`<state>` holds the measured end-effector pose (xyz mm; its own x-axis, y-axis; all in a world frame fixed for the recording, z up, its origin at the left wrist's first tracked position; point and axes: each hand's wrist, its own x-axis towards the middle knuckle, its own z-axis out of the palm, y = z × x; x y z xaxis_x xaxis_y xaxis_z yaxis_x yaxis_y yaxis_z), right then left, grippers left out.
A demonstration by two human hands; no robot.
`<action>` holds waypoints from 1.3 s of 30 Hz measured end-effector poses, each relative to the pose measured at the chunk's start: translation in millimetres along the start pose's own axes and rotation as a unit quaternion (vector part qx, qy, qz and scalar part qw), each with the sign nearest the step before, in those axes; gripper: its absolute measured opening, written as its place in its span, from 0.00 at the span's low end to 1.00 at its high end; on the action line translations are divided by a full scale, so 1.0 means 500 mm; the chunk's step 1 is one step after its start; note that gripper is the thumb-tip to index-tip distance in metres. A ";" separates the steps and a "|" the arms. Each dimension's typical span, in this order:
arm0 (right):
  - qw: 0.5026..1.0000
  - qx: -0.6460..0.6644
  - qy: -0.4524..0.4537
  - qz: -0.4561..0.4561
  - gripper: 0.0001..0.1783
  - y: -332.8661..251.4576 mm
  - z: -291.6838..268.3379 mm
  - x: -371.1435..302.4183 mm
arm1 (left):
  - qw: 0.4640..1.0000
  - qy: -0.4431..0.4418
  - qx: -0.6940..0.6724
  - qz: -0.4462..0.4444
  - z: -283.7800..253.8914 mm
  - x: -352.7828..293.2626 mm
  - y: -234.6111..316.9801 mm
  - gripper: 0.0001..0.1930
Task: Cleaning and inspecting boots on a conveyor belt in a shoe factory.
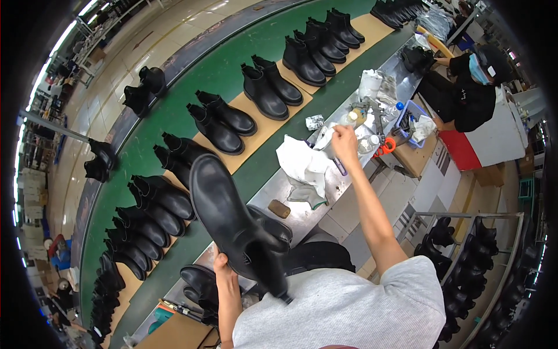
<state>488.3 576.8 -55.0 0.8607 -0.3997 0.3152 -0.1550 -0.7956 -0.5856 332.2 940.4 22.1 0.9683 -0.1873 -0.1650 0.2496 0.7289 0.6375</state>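
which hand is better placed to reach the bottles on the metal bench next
Likely the right: the right hand is out over the metal bench, beside the bottles, though whether it grips anything is unclear. The left hand holds a black boot, farther away.

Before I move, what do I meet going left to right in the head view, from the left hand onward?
Left hand, brown block, white cloth, right hand, orange item, blue basket, co-worker. The held boot overlaps the left hand, so it is left out.
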 end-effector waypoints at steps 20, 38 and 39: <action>0.941 0.202 -0.183 -0.198 0.08 -0.193 -0.162 -0.069 | 0.954 -0.052 -0.076 -0.284 0.090 0.172 -0.078 0.35; 0.985 0.022 0.169 0.009 0.18 0.073 -0.071 0.033 | 0.975 -0.032 0.026 -0.217 0.114 0.134 -0.133 0.21; 0.990 0.015 0.139 0.011 0.18 0.088 -0.056 0.065 | 0.976 -0.031 0.028 -0.213 0.113 0.133 -0.123 0.21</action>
<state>495.7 516.2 -49.5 0.6907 -0.5291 0.4929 -0.1540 -0.7737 -0.6146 381.2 846.2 14.5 0.7750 -0.5056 -0.3791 0.6269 0.5398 0.5617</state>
